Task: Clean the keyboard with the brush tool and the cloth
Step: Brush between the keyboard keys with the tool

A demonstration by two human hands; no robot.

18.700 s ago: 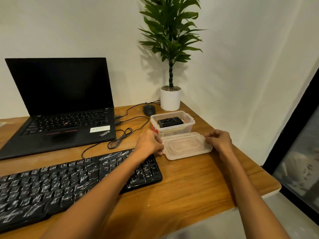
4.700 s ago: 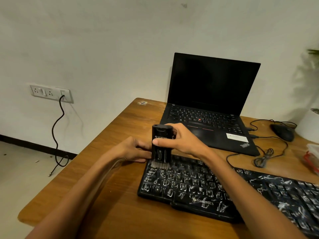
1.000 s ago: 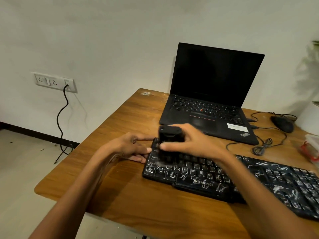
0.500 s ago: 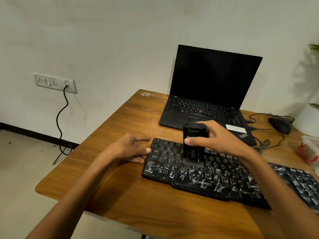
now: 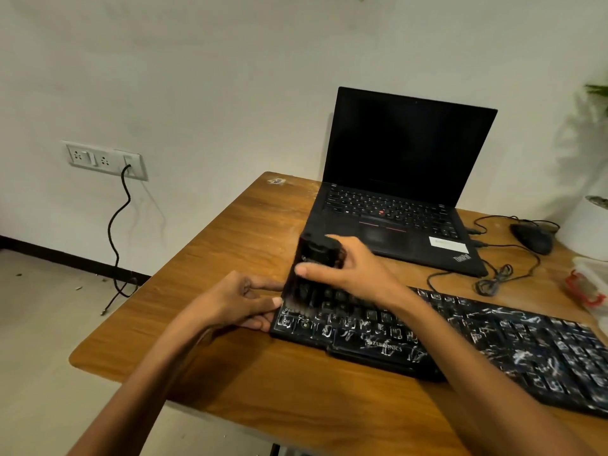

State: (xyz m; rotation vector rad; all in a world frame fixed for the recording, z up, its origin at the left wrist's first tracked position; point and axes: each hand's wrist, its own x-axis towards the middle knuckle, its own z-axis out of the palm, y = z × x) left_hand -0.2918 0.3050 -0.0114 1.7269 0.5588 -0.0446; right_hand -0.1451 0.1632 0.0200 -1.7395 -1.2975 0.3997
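Head view: two bare forearms reach in from the near edge of the wooden table [image 5: 263,390] toward the black keyboard [image 5: 460,337], which lies slanted across the table with whitish smears on its keys. At the keyboard's left end the left hand [image 5: 237,301] holds the edge, its fingers curled and the thumb tip against the corner. Just above the keyboard's left-most keys the right hand [image 5: 355,274] grips the black brush tool [image 5: 312,268], thumb on its near face and fingers wrapped behind. The tool stands roughly upright with its lower end over those keys. It is blurred, so whether the bristles touch the keys is hard to tell. Beyond the keyboard's left half sits an open black laptop [image 5: 394,209] with a dark screen. Beyond the keyboard's right half lie a bundled cable [image 5: 493,278] and a black mouse [image 5: 533,238]. A clear plastic container [image 5: 589,284] sits near the keyboard's far right end. Far left of the keyboard, a wall socket [image 5: 102,159] has a black cord hanging from it.
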